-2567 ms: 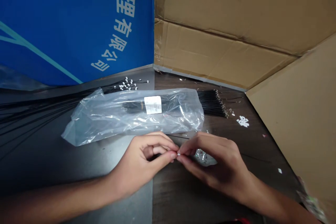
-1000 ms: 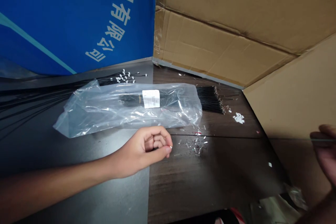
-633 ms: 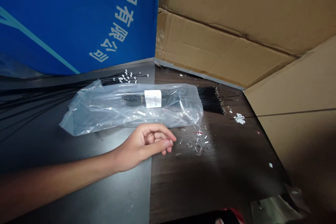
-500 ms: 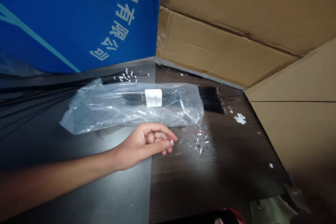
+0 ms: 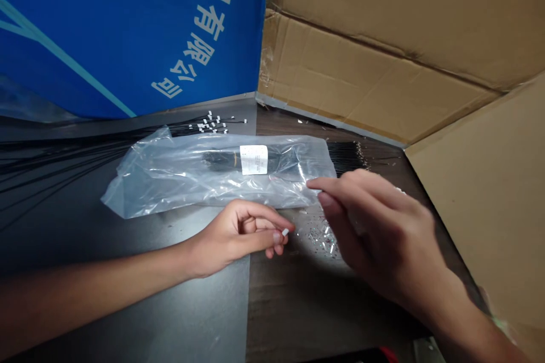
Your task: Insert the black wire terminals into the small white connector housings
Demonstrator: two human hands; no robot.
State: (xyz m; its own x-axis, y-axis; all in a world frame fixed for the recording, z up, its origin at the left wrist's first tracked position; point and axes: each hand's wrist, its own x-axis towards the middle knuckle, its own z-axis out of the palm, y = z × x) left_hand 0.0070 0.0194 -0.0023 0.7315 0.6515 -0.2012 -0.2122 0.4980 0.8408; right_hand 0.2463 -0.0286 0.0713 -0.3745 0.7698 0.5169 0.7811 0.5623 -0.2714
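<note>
My left hand pinches a small white connector housing between thumb and index finger, just in front of a clear plastic bag. My right hand is over the bag's right end, index finger stretched out and thumb slightly apart beneath it. I see nothing between those two fingertips, and its other fingers are curled and partly hidden. Behind it, a bundle of black wires with bare metal ends sticks out of the bag. A white label shows on the bag.
Black wires with white connectors lie behind the bag on the left. Small clear and white scraps litter the dark table. A blue panel and cardboard walls enclose the back and right side.
My right hand has come in from the lower right and covers most of the loose white housings there. My left hand still holds its housing, hardly moved. The view has shifted slightly.
</note>
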